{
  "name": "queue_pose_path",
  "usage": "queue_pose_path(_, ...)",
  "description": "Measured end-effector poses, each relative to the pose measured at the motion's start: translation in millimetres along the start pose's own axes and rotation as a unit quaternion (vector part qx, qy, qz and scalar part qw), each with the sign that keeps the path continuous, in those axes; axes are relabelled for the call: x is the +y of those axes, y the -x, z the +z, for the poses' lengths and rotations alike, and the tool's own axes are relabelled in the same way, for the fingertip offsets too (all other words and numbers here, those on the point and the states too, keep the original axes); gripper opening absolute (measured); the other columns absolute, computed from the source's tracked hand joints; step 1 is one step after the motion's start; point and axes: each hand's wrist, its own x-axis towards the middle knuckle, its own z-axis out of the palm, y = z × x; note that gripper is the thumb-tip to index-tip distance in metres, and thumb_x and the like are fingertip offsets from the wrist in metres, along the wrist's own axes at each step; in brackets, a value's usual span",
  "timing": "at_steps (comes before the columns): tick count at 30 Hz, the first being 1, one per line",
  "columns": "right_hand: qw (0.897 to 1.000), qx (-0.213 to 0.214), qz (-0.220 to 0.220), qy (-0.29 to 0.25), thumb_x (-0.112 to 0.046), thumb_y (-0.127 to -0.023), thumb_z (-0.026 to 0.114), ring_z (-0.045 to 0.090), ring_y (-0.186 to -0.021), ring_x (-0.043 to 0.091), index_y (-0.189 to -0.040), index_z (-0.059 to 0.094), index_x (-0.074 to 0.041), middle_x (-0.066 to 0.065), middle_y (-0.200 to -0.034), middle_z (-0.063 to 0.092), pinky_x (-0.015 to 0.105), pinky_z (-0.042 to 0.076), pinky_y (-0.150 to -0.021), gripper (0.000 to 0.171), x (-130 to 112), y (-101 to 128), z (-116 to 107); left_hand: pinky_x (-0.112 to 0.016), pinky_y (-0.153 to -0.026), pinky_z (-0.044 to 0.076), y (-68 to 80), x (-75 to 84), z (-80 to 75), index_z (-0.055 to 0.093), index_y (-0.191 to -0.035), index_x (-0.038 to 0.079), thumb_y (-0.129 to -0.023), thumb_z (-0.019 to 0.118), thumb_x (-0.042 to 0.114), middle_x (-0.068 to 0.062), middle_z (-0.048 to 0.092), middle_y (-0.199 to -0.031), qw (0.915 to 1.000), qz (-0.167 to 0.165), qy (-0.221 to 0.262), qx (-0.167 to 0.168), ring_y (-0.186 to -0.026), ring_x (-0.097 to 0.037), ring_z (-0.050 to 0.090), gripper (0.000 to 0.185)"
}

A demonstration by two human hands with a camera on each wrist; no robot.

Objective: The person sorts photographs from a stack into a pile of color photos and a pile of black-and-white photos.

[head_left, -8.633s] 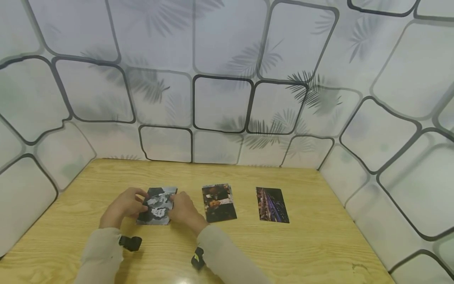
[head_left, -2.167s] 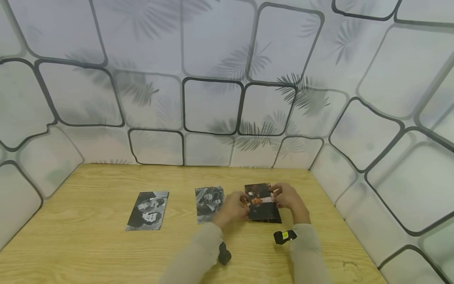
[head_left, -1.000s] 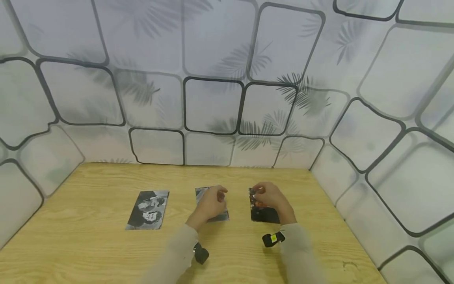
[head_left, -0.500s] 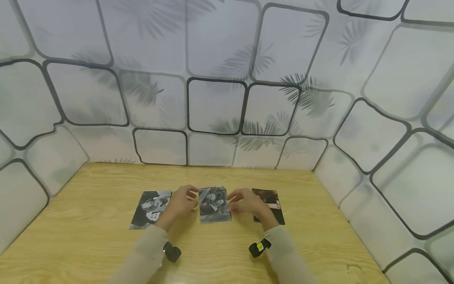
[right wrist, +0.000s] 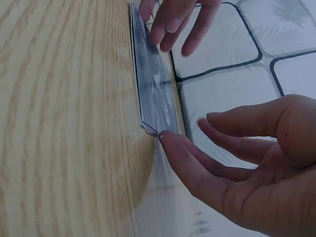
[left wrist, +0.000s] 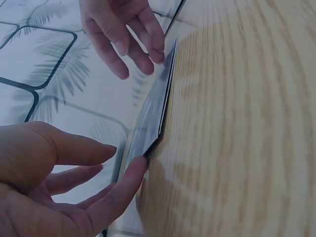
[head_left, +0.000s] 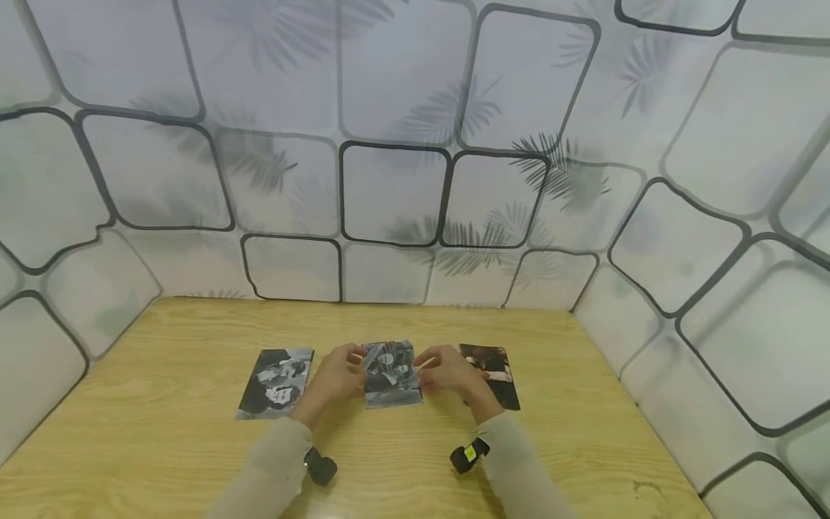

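Observation:
A small stack of photos point(head_left: 392, 376) lies flat in the middle of the table, a black-and-white picture on top. My left hand point(head_left: 337, 373) is at its left side, a fingertip point(left wrist: 138, 165) touching the edge. On the opposite side my right hand point(head_left: 449, 372) has a fingertip point(right wrist: 167, 136) against the stack's edge. Both hands have relaxed, slightly bent fingers and pinch nothing. Further left lies a black-and-white photo of two faces point(head_left: 275, 383). A dark colour photo point(head_left: 498, 367) lies to the right, partly hidden by my right hand.
The wood-grain table point(head_left: 558, 461) carries the photos in a row. A pale curtain point(head_left: 402, 194) with dark outlines and leaf prints stands behind and at both sides. A small black camera is strapped to each wrist.
The colour photo from the middle now lies at the right, over the night-street photo, leaving a black-and-white one in the middle. Both hands moved from there to the middle stack; the left closed in slightly.

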Motion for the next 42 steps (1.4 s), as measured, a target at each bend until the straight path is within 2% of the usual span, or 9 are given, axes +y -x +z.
queue_pose_path(3,1.000,0.004,0.003,0.004,0.003,-0.098,0.061,0.076,-0.094,0.033,-0.127,0.063,0.009,0.029,-0.120,0.069,0.043,0.066,-0.084,0.030,0.4,-0.4,1.1,-0.035,-0.076,0.066,-0.1,-1.4,0.0,0.058,-0.135,-0.006,-0.090,0.067,-0.008,-0.034,0.055,-0.139,0.9999,0.002,-0.009,0.008,-0.119,-0.046,0.065,0.046)
queue_pose_path(10,1.000,0.006,0.003,0.014,0.000,-0.098,0.062,0.075,-0.094,0.030,-0.126,0.065,0.006,0.026,-0.121,0.070,0.043,0.065,-0.084,0.029,-0.3,0.0,2.1,-0.034,-0.074,0.066,1.0,1.2,-0.3,0.056,-0.136,-0.004,-0.092,0.071,-0.003,-0.033,0.055,-0.141,0.9999,0.000,0.013,0.009,-0.112,-0.041,0.070,0.047)
queue_pose_path(17,1.000,-0.009,-0.003,0.014,0.000,-0.099,0.061,0.075,-0.097,0.033,-0.128,0.064,0.008,0.028,-0.121,0.069,0.043,0.065,-0.086,0.030,-0.9,0.5,1.3,-0.034,-0.070,0.065,1.4,5.6,1.0,0.056,-0.138,-0.002,-0.091,0.071,-0.007,-0.028,0.061,-0.128,0.9996,-0.002,0.026,0.010,-0.098,-0.029,0.074,0.050)
queue_pose_path(25,0.999,-0.014,-0.013,0.037,-0.003,-0.099,0.064,0.075,-0.098,0.032,-0.128,0.065,0.003,0.025,-0.121,0.071,0.045,0.065,-0.087,0.030,-0.9,1.4,0.5,-0.032,-0.066,0.063,1.4,5.9,0.8,0.059,-0.137,-0.001,-0.091,0.069,-0.009,-0.025,0.065,-0.118,0.9993,0.017,0.012,0.032,-0.091,-0.026,0.072,0.047)
queue_pose_path(32,0.999,-0.019,-0.029,0.033,-0.004,-0.100,0.063,0.074,-0.103,0.036,-0.130,0.063,0.004,0.029,-0.127,0.066,0.047,0.064,-0.091,0.032,-2.0,1.9,0.3,-0.033,-0.064,0.063,3.1,2.7,-1.6,0.059,-0.137,-0.002,-0.092,0.068,-0.009,-0.026,0.065,-0.118,0.9988,0.034,0.018,0.031,-0.089,-0.025,0.072,0.046)
queue_pose_path(42,0.997,-0.025,-0.056,0.035,0.000,-0.099,0.062,0.075,-0.089,0.032,-0.131,0.061,0.007,0.028,-0.116,0.068,0.044,0.066,-0.082,0.033,-6.3,1.3,3.6,-0.031,-0.063,0.062,9.1,-0.2,-9.3,0.060,-0.135,-0.002,-0.091,0.068,-0.010,-0.025,0.065,-0.116,0.9986,0.044,0.017,0.023,-0.087,-0.024,0.071,0.045)
